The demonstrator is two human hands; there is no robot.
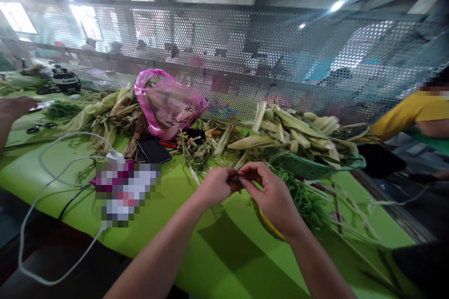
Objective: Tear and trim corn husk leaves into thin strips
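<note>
Above the green table (220, 252), my left hand (222, 184) and my right hand (268, 191) meet fingertip to fingertip. Both are closed in a pinch; what lies between the fingers is too small and hidden to name. Part of a curved yellow thing (271, 225) shows on the table beneath my right hand. Close by on the right lies a bunch of feathery green leaves (301, 201). Just behind my hands are dried corn husks (252, 142) and a small heap of plant scraps (196, 149).
A green basket (312, 167) heaped with husks stands right. Behind the table runs a perforated metal screen (228, 46). Left are a pink plastic bag (164, 103), a black phone (154, 149), a purple power strip (112, 177) and white cable (26, 229). A person's yellow sleeve (396, 117) shows right, another's hand (16, 106) left.
</note>
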